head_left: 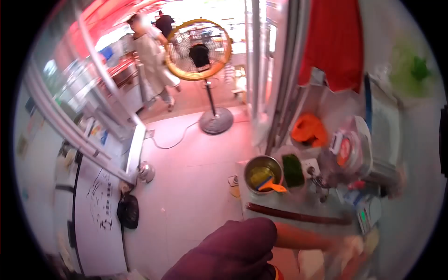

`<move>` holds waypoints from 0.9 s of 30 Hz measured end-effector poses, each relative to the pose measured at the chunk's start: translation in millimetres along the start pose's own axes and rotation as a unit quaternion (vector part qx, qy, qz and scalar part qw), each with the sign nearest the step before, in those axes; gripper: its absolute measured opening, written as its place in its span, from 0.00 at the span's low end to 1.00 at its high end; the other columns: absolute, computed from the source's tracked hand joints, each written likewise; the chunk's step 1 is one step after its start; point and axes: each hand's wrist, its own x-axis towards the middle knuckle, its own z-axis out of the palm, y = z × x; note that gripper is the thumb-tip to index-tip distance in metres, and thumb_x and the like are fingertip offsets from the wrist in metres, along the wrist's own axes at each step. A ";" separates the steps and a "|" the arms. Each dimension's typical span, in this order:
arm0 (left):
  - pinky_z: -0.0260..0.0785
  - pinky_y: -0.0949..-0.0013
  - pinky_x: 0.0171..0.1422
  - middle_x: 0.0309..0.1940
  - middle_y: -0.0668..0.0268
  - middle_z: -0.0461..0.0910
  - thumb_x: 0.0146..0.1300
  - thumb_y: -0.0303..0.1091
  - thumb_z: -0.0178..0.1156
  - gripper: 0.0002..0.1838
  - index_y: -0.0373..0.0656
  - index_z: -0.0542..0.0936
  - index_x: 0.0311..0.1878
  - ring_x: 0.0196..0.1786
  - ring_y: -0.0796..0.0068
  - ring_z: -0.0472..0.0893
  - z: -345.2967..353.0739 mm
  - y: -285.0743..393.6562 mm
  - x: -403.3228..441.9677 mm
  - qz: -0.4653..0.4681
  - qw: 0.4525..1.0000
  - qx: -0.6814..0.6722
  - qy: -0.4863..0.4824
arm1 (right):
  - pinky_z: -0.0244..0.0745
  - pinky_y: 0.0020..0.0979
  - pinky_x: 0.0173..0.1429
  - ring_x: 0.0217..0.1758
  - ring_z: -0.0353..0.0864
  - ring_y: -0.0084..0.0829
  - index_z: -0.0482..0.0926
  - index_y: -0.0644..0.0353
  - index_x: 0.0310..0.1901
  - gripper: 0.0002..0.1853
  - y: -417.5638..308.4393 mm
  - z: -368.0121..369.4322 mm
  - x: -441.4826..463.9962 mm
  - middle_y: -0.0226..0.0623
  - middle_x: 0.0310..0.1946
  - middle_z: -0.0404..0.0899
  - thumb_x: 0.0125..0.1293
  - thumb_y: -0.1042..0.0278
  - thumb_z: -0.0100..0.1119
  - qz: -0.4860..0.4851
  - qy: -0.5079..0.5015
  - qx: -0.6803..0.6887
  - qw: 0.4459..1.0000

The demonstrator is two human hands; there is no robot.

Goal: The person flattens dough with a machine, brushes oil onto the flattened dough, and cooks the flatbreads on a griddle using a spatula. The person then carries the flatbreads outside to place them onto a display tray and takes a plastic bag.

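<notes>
pale counter (295, 199), a metal pot (252, 176) of yellowish liquid near its far left corner. just right of the pot, a dark green block (292, 171). nearer, a long reddish-brown strip (298, 215) runs rightward from by the left edge toward a scale (369, 216) with a green display.

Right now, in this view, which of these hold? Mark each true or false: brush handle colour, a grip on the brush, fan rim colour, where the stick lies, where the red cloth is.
1. The brush in the metal pot has an orange handle. True.
2. A hand is gripping that brush. False: no hand touches it.
3. The fan has a blue rim. False: its rim is yellow.
4. The long dark red stick lies on the counter near the pot. True.
5. The red cloth is spread on the floor. False: it hangs at the upper right.
</notes>
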 end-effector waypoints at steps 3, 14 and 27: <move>0.67 0.69 0.48 0.40 0.63 0.73 0.51 0.33 0.63 0.24 0.37 0.68 0.50 0.45 0.71 0.73 2.0 85.0 22.4 0.120 0.992 -0.037 0.007 | 0.69 0.28 0.49 0.46 0.72 0.29 0.64 0.66 0.55 0.24 -101.8 -15.4 5.5 0.40 0.48 0.71 0.58 0.68 0.58 0.056 0.042 0.291 0.954; 0.70 0.60 0.50 0.41 0.52 0.77 0.47 0.41 0.66 0.25 0.38 0.74 0.47 0.46 0.55 0.77 -122.0 319.4 202.9 0.266 0.788 0.531 0.161 | 0.72 0.26 0.43 0.38 0.75 0.26 0.62 0.59 0.54 0.21 -162.1 -30.4 -29.4 0.33 0.42 0.73 0.59 0.74 0.54 0.104 0.102 0.360 0.921; 0.69 0.60 0.53 0.49 0.56 0.73 0.50 0.38 0.60 0.14 0.42 0.81 0.39 0.52 0.58 0.74 -128.4 241.3 219.9 0.207 0.668 0.715 -0.007 | 0.71 0.23 0.36 0.34 0.74 0.24 0.63 0.59 0.54 0.21 -125.2 -2.2 -23.9 0.34 0.40 0.73 0.60 0.69 0.54 0.166 0.071 0.304 0.935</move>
